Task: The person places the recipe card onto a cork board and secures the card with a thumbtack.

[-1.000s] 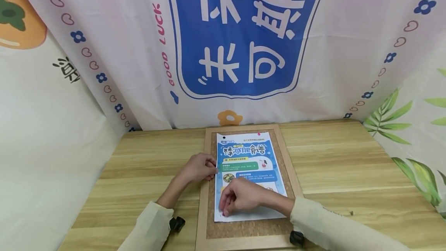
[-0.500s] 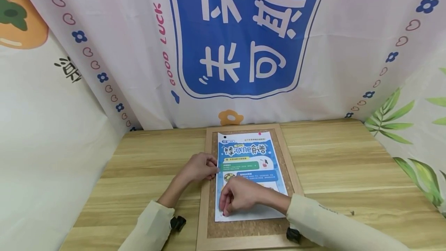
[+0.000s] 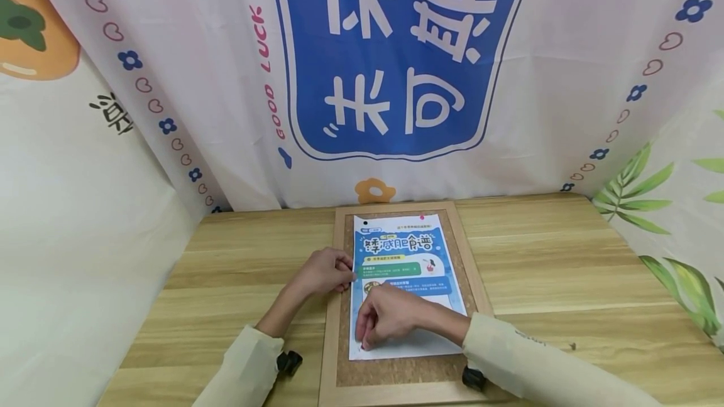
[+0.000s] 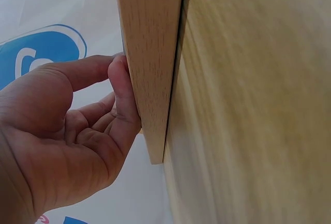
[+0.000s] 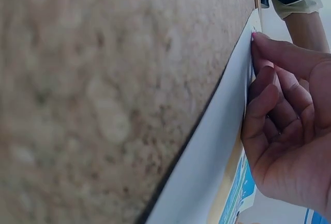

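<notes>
A blue-and-white printed poster (image 3: 404, 259) lies on a wood-framed cork board (image 3: 407, 372). At its lower left corner my right hand (image 3: 390, 314) pinches a small pink pushpin (image 5: 253, 35) between thumb and forefinger, the tip against the paper. The other fingers of that hand are curled. My left hand (image 3: 323, 271) is at the poster's left edge over the board's frame, its thumb and a fingertip together at the paper's edge. In the left wrist view its fingers (image 4: 121, 81) touch the frame's inner side. The pushpin's point is hidden.
A black pin (image 3: 365, 223) and a pink pin (image 3: 422, 218) sit at the poster's top corners. The board lies on a wood-grain table (image 3: 543, 256), its far end close to a printed curtain (image 3: 317, 184). A small dark speck (image 3: 572, 346) shows on the table at right.
My right sleeve and wrist have shifted slightly left, while the fingertips stay at the same corner. My left hand and the poster have kept their places.
</notes>
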{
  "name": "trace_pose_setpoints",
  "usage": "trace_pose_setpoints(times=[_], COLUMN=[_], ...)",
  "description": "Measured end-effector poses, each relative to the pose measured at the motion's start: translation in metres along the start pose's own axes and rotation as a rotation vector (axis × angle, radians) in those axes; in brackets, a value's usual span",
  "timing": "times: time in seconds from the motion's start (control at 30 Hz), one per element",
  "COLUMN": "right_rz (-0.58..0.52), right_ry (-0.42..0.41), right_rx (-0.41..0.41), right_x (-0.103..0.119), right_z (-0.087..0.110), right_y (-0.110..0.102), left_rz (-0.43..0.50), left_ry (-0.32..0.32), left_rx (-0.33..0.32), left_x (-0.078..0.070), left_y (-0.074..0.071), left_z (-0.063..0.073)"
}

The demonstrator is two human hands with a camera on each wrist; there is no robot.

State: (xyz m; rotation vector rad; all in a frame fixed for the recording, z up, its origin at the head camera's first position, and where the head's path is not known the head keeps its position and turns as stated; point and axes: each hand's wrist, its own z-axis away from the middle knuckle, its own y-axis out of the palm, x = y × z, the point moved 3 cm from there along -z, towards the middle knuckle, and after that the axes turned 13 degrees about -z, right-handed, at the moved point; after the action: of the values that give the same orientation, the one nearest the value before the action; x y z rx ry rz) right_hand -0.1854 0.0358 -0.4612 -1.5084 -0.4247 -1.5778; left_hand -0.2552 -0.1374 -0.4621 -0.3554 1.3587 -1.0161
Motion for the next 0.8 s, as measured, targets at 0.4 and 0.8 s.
trace_pose_setpoints(times=[0.4,0.8], right_rz=[-0.008,0.004], right_ry=[-0.018,-0.050], right_rx=[0.008,0.099], right_x=[-0.002,-0.001], right_z=[-0.003,-0.011], right_y=[-0.003,-0.010], left_rz=[0.002,-0.007], left_ry=[0.005,0.004], left_rx=[0.001,-0.002], left_x=[0.001,0.000], left_y=[0.001,0.001], left_z=[-0.001,0.001])
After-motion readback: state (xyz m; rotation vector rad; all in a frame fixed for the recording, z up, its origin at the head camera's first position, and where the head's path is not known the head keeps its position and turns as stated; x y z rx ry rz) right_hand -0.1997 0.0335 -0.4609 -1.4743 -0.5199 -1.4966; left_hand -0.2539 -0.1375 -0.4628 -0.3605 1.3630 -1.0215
